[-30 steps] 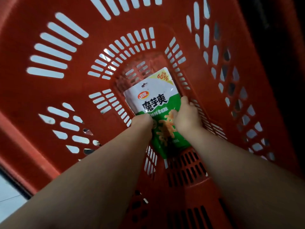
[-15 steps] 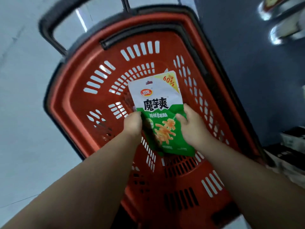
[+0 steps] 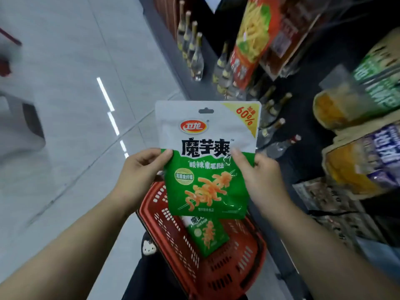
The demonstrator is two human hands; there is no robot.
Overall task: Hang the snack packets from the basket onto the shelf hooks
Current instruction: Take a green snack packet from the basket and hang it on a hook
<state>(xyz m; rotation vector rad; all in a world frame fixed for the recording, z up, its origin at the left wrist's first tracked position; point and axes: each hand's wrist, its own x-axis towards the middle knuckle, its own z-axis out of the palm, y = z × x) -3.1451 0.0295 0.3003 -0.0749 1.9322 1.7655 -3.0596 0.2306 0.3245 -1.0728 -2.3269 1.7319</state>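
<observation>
Both hands had the snack packet (image 3: 207, 161) up above the red basket (image 3: 238, 276), left hand (image 3: 140, 176) and right hand (image 3: 259, 176) pinching its side edges, probably so the hang hole faced up. Another packet (image 3: 207, 237) lay in the basket. Hooks were too blurry to spot.

Dim, wide-angle warped; edges motion-blurred, floor (image 3: 65, 105) glares.

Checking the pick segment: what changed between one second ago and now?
Both hands, left and right, lifted the green-and-white snack packet up out of the red plastic basket, which now sits below it. Unchanged: each hand grips a side edge of the packet. A second matching packet now shows in the basket.
</observation>
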